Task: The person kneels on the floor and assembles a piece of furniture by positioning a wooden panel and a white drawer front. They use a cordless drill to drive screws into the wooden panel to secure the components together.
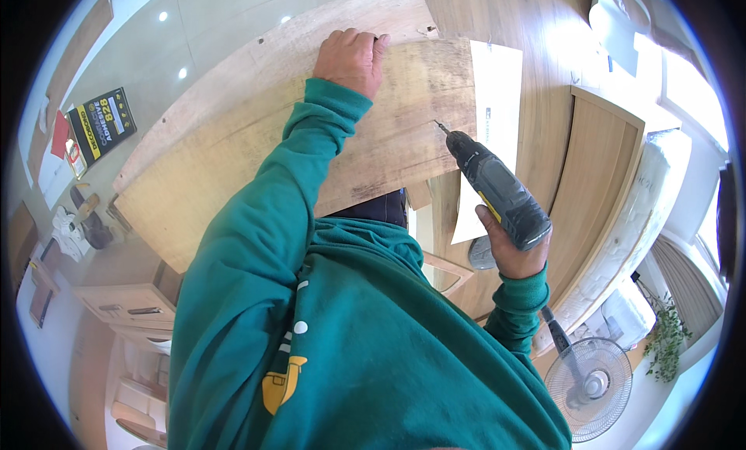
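Note:
A long wooden board (256,158) lies across in front of me, on top of a paler board (264,65) that shows along its far side. My left hand (350,60) is closed over the board's far edge, fingers curled down out of sight. In my right hand (509,248) is a dark power drill (501,197) with a yellow stripe, its grip wrapped by my fingers. The drill points far and left. Its thin bit (440,127) is at the board's right end; whether the tip touches the wood I cannot tell.
A white sheet (497,100) lies under the board's right end. Beyond it stands a wooden cabinet-like panel (598,162). A fan (594,384) is at the lower right. Left are a black-and-yellow tin (103,127), a drawer unit (128,302) and a dark tool (93,225).

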The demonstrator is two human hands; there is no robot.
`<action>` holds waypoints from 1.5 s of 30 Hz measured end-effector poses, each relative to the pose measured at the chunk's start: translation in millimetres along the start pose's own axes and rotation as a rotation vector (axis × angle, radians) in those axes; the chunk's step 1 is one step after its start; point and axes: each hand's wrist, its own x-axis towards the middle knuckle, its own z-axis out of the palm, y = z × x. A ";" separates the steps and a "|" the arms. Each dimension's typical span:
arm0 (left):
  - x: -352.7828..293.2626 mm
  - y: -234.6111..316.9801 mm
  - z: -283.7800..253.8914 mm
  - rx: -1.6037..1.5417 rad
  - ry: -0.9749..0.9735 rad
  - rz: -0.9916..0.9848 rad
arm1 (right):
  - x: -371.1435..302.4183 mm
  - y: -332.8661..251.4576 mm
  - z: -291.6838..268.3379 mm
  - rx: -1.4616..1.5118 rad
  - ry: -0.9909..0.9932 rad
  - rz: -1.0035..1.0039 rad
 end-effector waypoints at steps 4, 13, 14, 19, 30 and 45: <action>-1.0 0.4 0.1 -0.001 -0.012 -0.004 | 20.0 -14.2 -6.2 -0.116 -0.060 -0.077; -2.1 -1.5 3.5 0.010 -0.015 0.002 | 42.9 -31.3 -18.4 -0.352 -0.197 -0.211; -2.1 -0.9 4.3 0.007 -0.005 0.006 | 42.5 -27.6 -17.0 -0.336 -0.186 -0.226; 0.1 0.3 2.6 0.022 -0.017 0.007 | 41.4 -24.9 -12.3 -0.304 -0.171 -0.255; -0.3 -1.5 2.5 0.044 -0.018 0.022 | 42.3 -15.6 -11.7 -0.290 -0.185 -0.229; -0.4 -1.0 3.7 0.054 -0.008 0.033 | 39.6 -8.6 -9.0 -0.188 -0.174 -0.167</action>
